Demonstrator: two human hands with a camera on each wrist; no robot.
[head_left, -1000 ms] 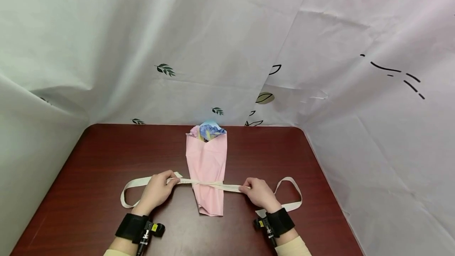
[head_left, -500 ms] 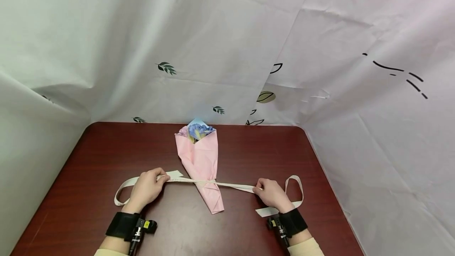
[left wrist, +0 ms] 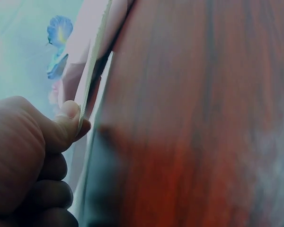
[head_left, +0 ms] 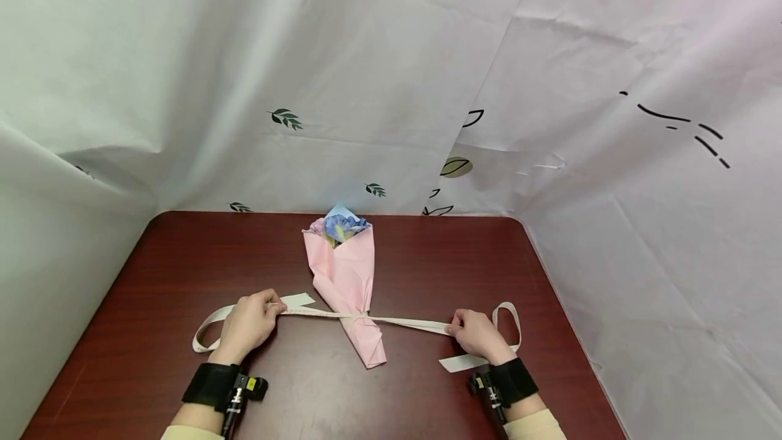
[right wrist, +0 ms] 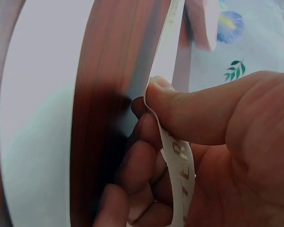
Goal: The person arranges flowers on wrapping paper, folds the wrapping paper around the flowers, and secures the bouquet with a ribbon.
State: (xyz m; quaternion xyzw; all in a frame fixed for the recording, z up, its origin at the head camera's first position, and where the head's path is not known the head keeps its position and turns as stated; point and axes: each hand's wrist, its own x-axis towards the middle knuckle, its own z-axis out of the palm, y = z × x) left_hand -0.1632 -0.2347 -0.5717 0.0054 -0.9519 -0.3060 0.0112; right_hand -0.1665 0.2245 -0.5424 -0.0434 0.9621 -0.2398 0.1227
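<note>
A bouquet in pink wrapping paper lies on the table, its blue and pink flowers toward the back edge. Around its narrow lower part runs a cream ribbon, crossed at the front and cinching the paper. On the left side my left hand pinches the ribbon between thumb and forefinger, its other fingers curled. My right hand pinches the opposite stretch of ribbon, which has gold lettering in the right wrist view. Between the two hands the ribbon is drawn nearly straight.
Loose ribbon loops lie beyond each hand, with one cut ribbon end beside the right wrist. The dark red table is bordered by a white printed cloth at the back and sides.
Both hands have moved apart, pulling the ribbon tighter. The bouquet's lower part has narrowed, and its flower end has swung to the left.
</note>
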